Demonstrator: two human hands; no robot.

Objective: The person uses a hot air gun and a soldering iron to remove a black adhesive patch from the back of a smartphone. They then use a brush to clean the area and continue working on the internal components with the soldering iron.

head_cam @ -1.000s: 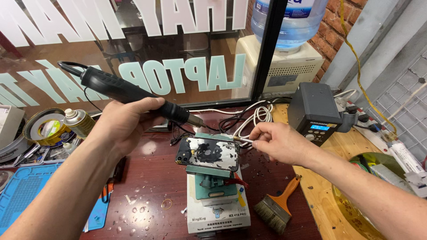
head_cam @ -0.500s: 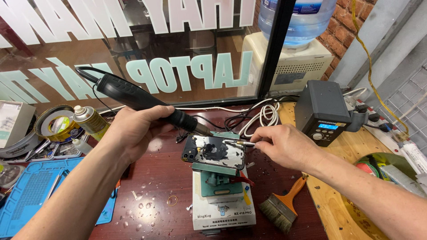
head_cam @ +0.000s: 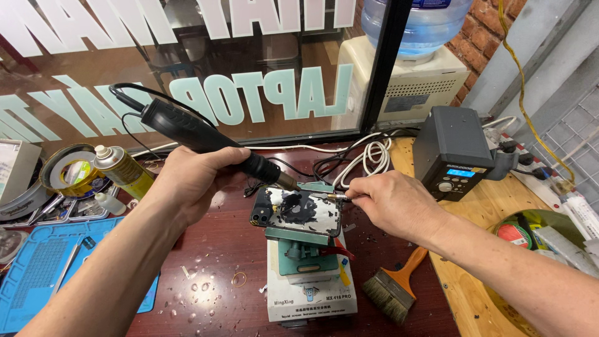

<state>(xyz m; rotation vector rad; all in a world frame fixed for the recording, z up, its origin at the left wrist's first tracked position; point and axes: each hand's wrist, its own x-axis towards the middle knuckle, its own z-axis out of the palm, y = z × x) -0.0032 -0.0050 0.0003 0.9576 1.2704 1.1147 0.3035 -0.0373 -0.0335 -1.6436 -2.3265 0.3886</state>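
The left hand (head_cam: 193,178) is gripping a black corded hot-air handle (head_cam: 206,140), its metal nozzle aimed down at the top edge of a dark phone with a cracked, peeling back (head_cam: 298,212). The phone is lying clamped in a green fixture on a white box (head_cam: 309,281) on the red-brown counter (head_cam: 206,249). The right hand (head_cam: 393,203) is pinching a thin metal tool (head_cam: 337,197) against that edge. Lingering heat could scorch the phone; a slipping tool could gouge it or bring fingers under the nozzle.
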